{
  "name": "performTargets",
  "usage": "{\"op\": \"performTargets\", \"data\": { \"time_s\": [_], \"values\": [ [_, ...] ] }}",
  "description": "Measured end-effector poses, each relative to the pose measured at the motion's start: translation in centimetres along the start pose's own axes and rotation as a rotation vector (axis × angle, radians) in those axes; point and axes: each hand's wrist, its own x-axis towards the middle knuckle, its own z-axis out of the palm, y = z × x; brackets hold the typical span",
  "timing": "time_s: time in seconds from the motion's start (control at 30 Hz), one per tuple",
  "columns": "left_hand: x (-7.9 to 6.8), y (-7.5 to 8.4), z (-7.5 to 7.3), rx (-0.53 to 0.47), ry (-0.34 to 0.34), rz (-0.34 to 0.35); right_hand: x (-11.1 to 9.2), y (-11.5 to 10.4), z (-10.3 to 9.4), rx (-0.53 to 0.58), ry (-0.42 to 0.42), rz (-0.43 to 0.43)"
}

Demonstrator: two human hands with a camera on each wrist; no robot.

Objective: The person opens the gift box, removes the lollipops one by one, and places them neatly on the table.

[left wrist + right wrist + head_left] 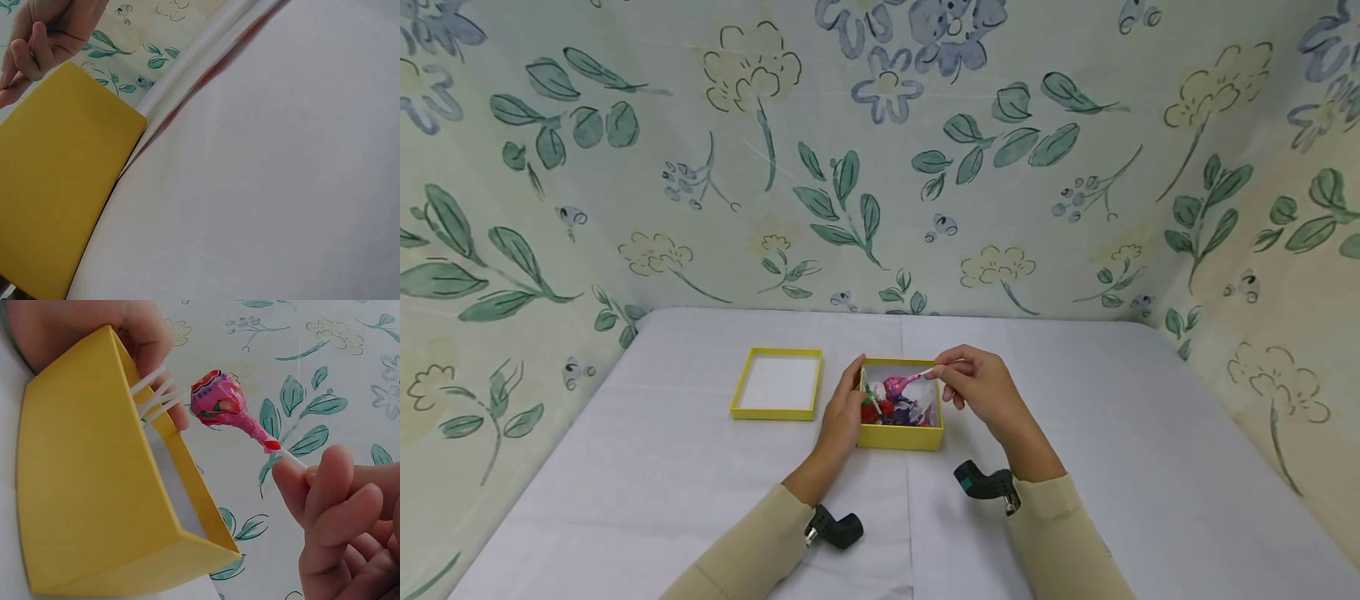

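A: Where does the pink lollipop [898,384] lie from the grip?
B: Its wrapped head sits left of the right hand [977,383] and a little toward the viewer, over the opening of the yellow box [900,437]. The long axis slants, the stick pointing roughly to the far right corner of the tabletop [1097,417].
A: And the grip itself?
B: Right thumb and fingers pinch the stick's bare end. The left hand [841,408] grips the box's left end, so the right is the nearer to the stick.
A: Is the head touching the wrapped sweets [887,410] inside?
B: From the head camera you can't tell; they overlap. The right wrist view shows it held up clear of the rim, apart from the white sticks [150,379] poking out by the left fingers.
A: Does the left wrist view help?
B: Little: the box's outer wall, the right hand beyond it, no lollipop. Only the head camera shows the yellow-rimmed lid [782,382], between the box and the tabletop's left edge.
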Motion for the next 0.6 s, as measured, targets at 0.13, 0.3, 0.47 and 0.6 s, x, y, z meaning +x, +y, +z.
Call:
{"op": "performTargets", "data": {
  "time_s": [0.13,0.3,0.47,0.6],
  "values": [
    [0.0,0.0,0.1,-0.001,0.001,0.003,0.0,0.0,-0.7,0.011,0.018,0.024],
    [-0.2,0.7,0.0,0.005,0.001,-0.010,-0.3,0.0,-1.7,0.032,0.036,0.023],
    [0.3,0.2,0.1,0.006,-0.006,-0.030,-0.4,0.1,-2.8,0.044,0.054,0.028],
    [0.3,0.0,0.0,0.000,-0.013,-0.024,-0.4,0.2,-3.6,0.038,0.071,0.042]
  ]
}}
